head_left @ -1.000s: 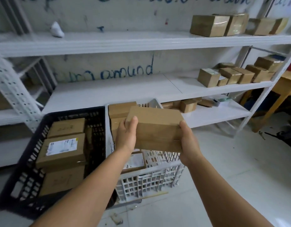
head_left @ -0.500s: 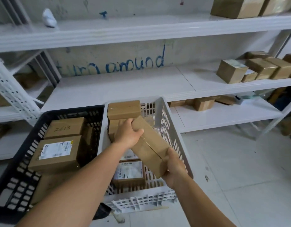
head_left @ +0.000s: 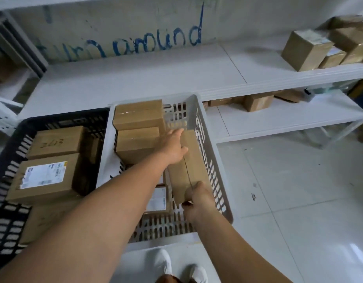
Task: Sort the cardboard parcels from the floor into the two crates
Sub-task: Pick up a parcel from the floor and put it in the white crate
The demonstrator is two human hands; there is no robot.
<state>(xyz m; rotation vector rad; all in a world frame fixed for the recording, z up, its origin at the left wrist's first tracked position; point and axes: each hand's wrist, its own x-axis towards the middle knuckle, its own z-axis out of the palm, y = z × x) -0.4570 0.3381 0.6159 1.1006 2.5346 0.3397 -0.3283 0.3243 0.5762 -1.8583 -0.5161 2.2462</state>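
A plain cardboard parcel [head_left: 193, 168] stands on edge inside the white crate [head_left: 212, 160], close to its right wall. My left hand [head_left: 173, 146] holds its far end, thumb over the top. My right hand [head_left: 199, 199] grips its near end. Two more parcels [head_left: 138, 129] are stacked at the crate's back left, and a labelled one [head_left: 157, 200] lies on its floor, partly hidden by my arm. The black crate [head_left: 15, 148] to the left holds several parcels, one with a white label [head_left: 44, 175].
White shelving [head_left: 135, 78] runs behind both crates, with boxes [head_left: 306, 50] at its right end and more boxes [head_left: 258, 102] on the lower shelf. Tiled floor [head_left: 298, 190] spreads to the right. My white shoes [head_left: 162, 266] are just in front of the white crate.
Both hands have turned the parcel on edge and lowered it from chest height into the right side of the white crate. My view has tilted downward.
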